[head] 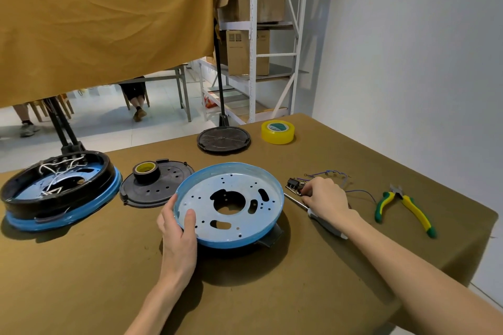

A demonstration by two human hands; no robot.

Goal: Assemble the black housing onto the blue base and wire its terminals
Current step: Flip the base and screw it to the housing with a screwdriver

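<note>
Head view: your left hand [178,228] grips the near-left rim of the blue base [231,204], thumb inside, in the middle of the worktop [272,294]. Your right hand [326,200] pinches at a small terminal block [294,185] with blue wires [326,173], just right of the base, over a screwdriver [325,221]. Pliers [402,207] lie toward the right edge. An assembled black housing [54,185] on another blue base sits at the left edge; yellow tape [277,132] stands near the far edge.
</note>
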